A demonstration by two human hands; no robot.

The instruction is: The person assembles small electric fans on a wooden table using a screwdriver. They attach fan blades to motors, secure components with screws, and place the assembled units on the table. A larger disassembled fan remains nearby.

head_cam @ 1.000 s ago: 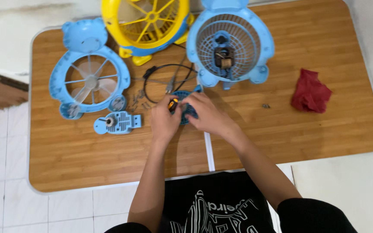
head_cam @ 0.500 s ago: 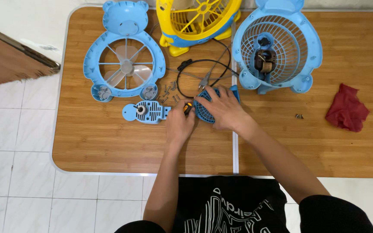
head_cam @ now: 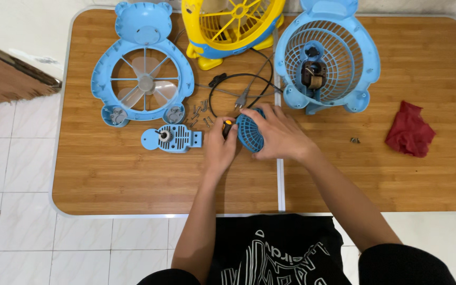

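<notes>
My left hand [head_cam: 218, 150] grips a screwdriver [head_cam: 227, 127], fingers closed round its handle; my right hand [head_cam: 276, 134] clasps the small blue grille [head_cam: 249, 133], held on edge on the bench [head_cam: 106, 174] just below the plug [head_cam: 241, 98]. If the tip skids off, I judge it could jab my right fingers — or knock the loose screws [head_cam: 200, 113] beside it across the bench.

Three fan shells [head_cam: 142, 68], perhaps seven screws [head_cam: 200, 112]
</notes>
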